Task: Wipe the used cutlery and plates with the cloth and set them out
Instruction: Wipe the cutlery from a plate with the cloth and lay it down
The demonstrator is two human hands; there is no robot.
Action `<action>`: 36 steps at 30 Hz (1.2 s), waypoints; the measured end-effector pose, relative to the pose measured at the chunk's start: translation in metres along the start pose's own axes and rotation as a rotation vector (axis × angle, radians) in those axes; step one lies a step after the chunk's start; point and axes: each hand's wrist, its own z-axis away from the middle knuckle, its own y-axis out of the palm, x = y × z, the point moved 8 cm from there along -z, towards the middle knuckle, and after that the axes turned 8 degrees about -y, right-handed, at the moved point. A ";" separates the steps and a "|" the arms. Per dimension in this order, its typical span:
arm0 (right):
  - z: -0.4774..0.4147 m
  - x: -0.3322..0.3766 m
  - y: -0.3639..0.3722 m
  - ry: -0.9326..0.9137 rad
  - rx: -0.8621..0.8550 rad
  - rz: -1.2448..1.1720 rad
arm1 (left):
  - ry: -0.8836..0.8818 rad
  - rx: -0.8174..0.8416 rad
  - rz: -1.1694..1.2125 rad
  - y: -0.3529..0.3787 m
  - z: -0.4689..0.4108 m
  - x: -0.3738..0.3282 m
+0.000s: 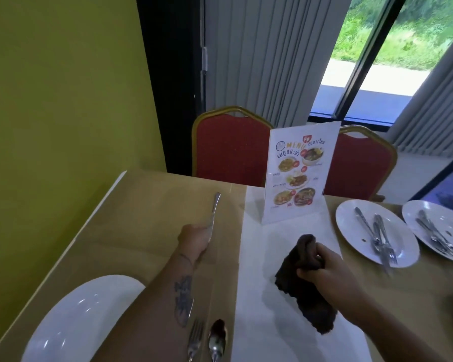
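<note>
The left hand (194,237) is closed around one end of a piece of cutlery (214,210), whose free end points away over the tan table (141,205); I cannot tell whether it is a knife, fork or spoon. The right hand (324,267) is bunched tight on a dark brown cloth (304,286), which hangs down from the fist above the white runner (259,322). Near the front edge, a clean white plate (71,320) lies partly under the left forearm, with a fork (195,338) and spoon (217,338) side by side just right of it. At the far right stand two more plates (351,223) (413,218), each carrying a heap of cutlery. A menu stand (298,173) sits upright on the runner's far end, in front of two red chairs (228,150).
</note>
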 end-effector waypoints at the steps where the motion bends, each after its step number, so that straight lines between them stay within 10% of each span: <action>1: -0.002 -0.002 -0.002 0.004 -0.018 0.005 | 0.008 -0.006 -0.004 0.001 -0.005 -0.002; 36: 0.020 -0.060 -0.059 0.102 -0.146 0.022 | 0.018 -0.267 -0.196 0.001 0.018 -0.041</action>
